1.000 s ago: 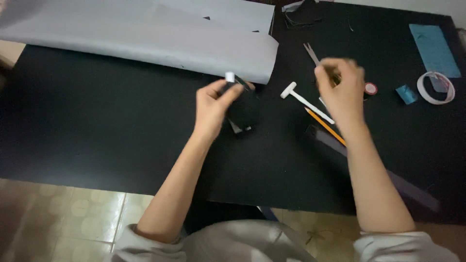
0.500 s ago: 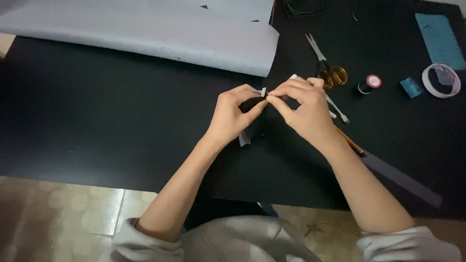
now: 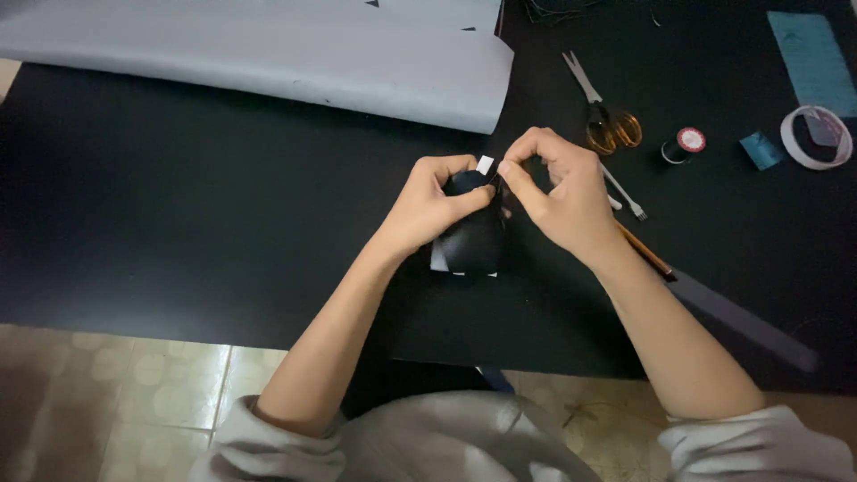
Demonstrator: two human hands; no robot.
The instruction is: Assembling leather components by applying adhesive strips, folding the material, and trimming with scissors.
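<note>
Black tabletop [image 3: 178, 223], both hands pinching dark fabric [image 3: 473, 236]

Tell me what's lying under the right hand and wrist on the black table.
Under the right hand, a white toothed tool and an orange pencil poke out on the black table. Their inner ends are covered. A grey ruler emerges beyond the wrist.
</note>
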